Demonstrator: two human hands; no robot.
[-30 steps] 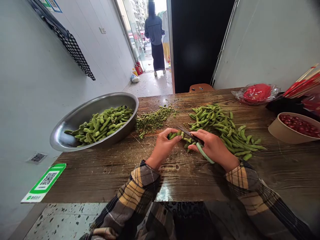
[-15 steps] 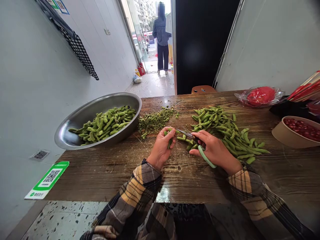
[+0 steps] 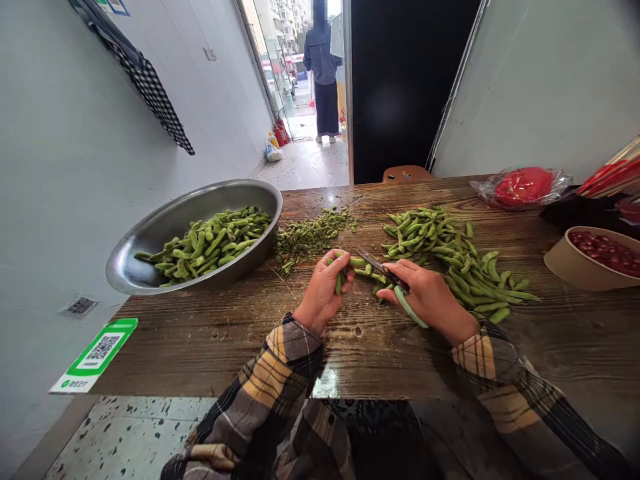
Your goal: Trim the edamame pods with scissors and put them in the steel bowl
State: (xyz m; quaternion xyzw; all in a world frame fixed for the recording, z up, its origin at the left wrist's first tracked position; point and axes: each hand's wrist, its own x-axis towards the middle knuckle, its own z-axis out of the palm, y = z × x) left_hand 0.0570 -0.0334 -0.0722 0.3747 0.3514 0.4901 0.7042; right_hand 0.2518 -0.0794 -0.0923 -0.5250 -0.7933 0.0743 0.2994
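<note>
My left hand (image 3: 327, 287) is closed around a few green edamame pods (image 3: 340, 281), one sticking out between thumb and fingertips. In my right hand (image 3: 433, 297) are scissors (image 3: 407, 307) with pale green handles, their blades pointing left toward those pods. Below the blades, several pods (image 3: 373, 273) lie on the wooden table. A larger heap of pods (image 3: 455, 260) spreads behind and right of my right hand. Beyond my left hand is a pile of small green trimmings (image 3: 313, 233). At the left a wide metal basin (image 3: 255, 263), tilted in view, holds many pods.
A paper bowl of dark red pieces (image 3: 565, 263) stands at the right, near a plastic-wrapped red item (image 3: 525, 187). A green QR-code card (image 3: 103, 353) is at the table's left edge. Past the table are a stool (image 3: 407, 174) and a person (image 3: 324, 73) in the doorway.
The scissor blades have shifted slightly back from my left fingertips and look a little wider apart. A pod now protrudes more from my left hand. The view has tilted slightly.
</note>
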